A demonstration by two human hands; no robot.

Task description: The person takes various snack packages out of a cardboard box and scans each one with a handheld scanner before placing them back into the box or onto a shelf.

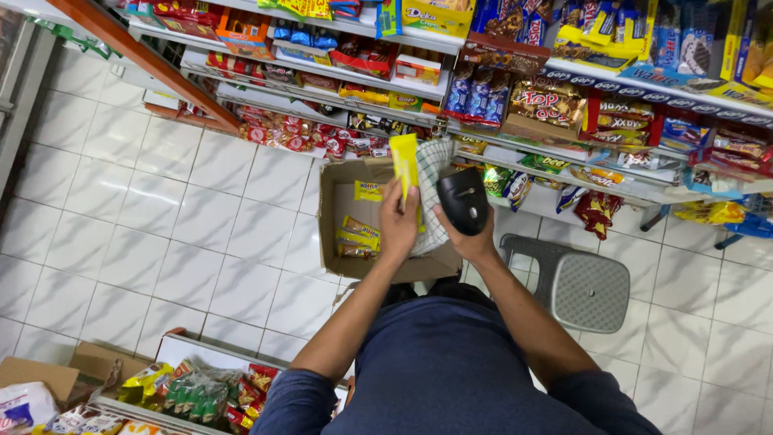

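we pinch the flat yellow snack packet (pixel 404 163) upright in our left hand (pixel 398 225), and our right hand (pixel 471 234) wraps the black handheld barcode scanner (pixel 463 200); it helps to keep its window square to the packet's code, steady above the open brown cardboard box (pixel 342 211).

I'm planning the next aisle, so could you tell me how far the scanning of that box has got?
Shelves already look stocked. In hand: the left hand holds a yellow packet, the right hand a black scanner. Left: more packets in the open cardboard box.
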